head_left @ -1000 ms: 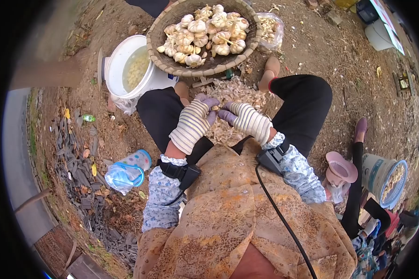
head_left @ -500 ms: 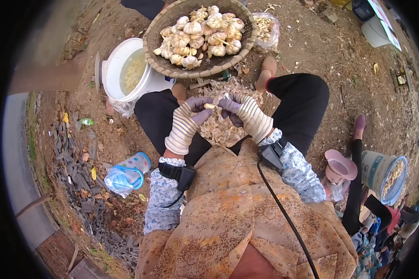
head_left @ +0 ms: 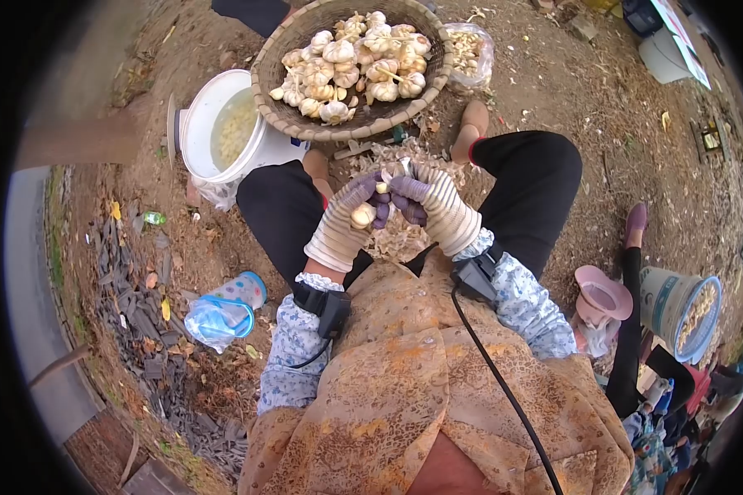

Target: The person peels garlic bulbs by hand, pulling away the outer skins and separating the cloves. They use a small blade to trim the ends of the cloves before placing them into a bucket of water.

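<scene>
My left hand (head_left: 351,216), in a striped glove with purple fingers, is closed round a garlic piece (head_left: 362,216) that shows at its palm. A small pale clove (head_left: 381,187) shows at its fingertips. My right hand (head_left: 433,202), gloved alike, meets the left fingertips with its fingers pinched together; what they grip is too small to tell. Below both hands lies a pile of garlic skins (head_left: 396,239) on the ground. Beyond them stands a woven basket (head_left: 351,132) holding several garlic bulbs (head_left: 338,51).
A white bucket (head_left: 191,136) with cloves in liquid stands left of the basket, a plastic bag of cloves (head_left: 469,56) right of it. A blue cup (head_left: 252,289) lies at the left. Another person's leg (head_left: 629,330), a pink hat (head_left: 604,291) and a tub (head_left: 660,301) are at the right.
My left hand has turned and shifted slightly right and down; the garlic piece now shows lower, in its palm. My right hand has moved slightly left.
</scene>
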`<state>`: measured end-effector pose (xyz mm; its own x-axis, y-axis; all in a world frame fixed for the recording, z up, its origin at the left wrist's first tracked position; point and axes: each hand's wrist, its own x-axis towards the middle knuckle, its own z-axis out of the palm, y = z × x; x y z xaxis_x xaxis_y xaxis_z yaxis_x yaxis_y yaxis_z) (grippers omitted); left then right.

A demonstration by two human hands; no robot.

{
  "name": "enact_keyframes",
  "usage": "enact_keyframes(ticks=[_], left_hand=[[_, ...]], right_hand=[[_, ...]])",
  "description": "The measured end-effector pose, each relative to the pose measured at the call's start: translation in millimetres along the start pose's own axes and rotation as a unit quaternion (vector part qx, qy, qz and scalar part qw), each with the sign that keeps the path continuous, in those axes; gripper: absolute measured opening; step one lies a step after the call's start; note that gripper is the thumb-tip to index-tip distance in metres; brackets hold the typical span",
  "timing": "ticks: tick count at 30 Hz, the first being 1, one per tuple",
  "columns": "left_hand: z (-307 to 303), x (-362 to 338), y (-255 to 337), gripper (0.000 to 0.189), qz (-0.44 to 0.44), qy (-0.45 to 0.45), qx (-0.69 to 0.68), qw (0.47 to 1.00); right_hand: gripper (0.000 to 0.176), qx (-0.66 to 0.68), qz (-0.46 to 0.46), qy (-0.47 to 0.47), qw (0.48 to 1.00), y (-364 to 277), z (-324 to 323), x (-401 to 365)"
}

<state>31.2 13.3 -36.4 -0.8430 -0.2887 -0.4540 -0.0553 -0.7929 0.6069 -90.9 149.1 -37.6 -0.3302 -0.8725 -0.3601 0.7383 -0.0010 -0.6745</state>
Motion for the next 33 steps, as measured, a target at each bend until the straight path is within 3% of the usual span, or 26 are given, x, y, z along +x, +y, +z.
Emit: enact_keyframes(ticks=[1,3,7,9,10,12,13,16,17,18,20,22,24,25,26,27,28,30,32,33], left_hand=[[-1,2,0,0.027,-0.001,-0.001,0.000,1.000],[-3,6,0,0.025,0.064,0.065,0.212,0.973],[-3,3,2,0.033,0.051,0.034,0.245,0.968],[-9,3,6,0.032,0.000,0.020,0.171,0.985],[-10,3,9,0.032,0.002,0.020,0.172,0.985],[-13,0,17,0.033,0.009,0.035,0.074,0.997],[-20,0,26,0.033,0.028,0.044,0.117,0.992],[-48,6,90,0.039,0.160,0.109,0.102,0.976],[-64,11,116,0.043,0.236,0.165,0.121,0.950],[-74,11,140,0.043,0.257,0.274,0.145,0.915],[-87,15,161,0.038,0.252,0.345,0.097,0.899],[-82,16,148,0.032,0.193,0.257,0.052,0.945],[-81,27,114,0.026,0.114,0.209,0.004,0.971],[-53,19,97,0.021,0.063,0.121,-0.022,0.990],[-41,24,77,0.023,0.036,0.107,-0.015,0.994],[-27,26,54,0.025,0.032,0.130,-0.022,0.991],[-14,26,34,0.026,0.040,0.096,-0.051,0.993],[12,25,14,0.025,0.045,0.094,-0.063,0.993],[18,27,10,0.026,0.048,0.064,-0.083,0.993],[19,26,10,0.028,0.052,0.039,-0.100,0.993]], right_hand=[[0.018,0.000,-0.001,0.001,1.000,0,0,0],[0.017,0.001,0.007,0.060,0.998,2,2,1],[0.017,-0.091,-0.039,0.080,0.992,6,3,2],[0.016,0.018,0.014,0.017,1.000,5,0,2],[0.016,0.018,0.013,0.015,1.000,7,-5,4],[0.014,0.162,0.050,0.008,0.985,11,-18,7],[0.013,0.184,0.039,-0.024,0.982,10,-23,8],[0.012,0.096,0.041,0.067,0.992,7,-34,9],[0.010,0.013,-0.005,0.081,0.997,10,-38,12],[0.016,-0.122,0.002,0.124,0.985,11,-39,15],[0.019,-0.272,-0.049,0.172,0.946,26,-47,26],[0.017,-0.287,-0.050,0.196,0.936,19,-35,27],[0.018,-0.287,-0.080,0.135,0.945,10,-15,17],[0.023,-0.238,-0.106,0.113,0.959,9,-2,15],[0.028,-0.202,-0.113,0.085,0.969,7,11,13],[0.031,-0.172,-0.133,0.052,0.975,3,28,11],[0.035,-0.143,-0.153,0.017,0.978,1,38,10],[0.038,-0.195,-0.129,0.038,0.972,13,32,14],[0.038,-0.145,-0.154,0.030,0.977,12,21,13],[0.037,-0.145,-0.114,0.048,0.982,0,19,5]])
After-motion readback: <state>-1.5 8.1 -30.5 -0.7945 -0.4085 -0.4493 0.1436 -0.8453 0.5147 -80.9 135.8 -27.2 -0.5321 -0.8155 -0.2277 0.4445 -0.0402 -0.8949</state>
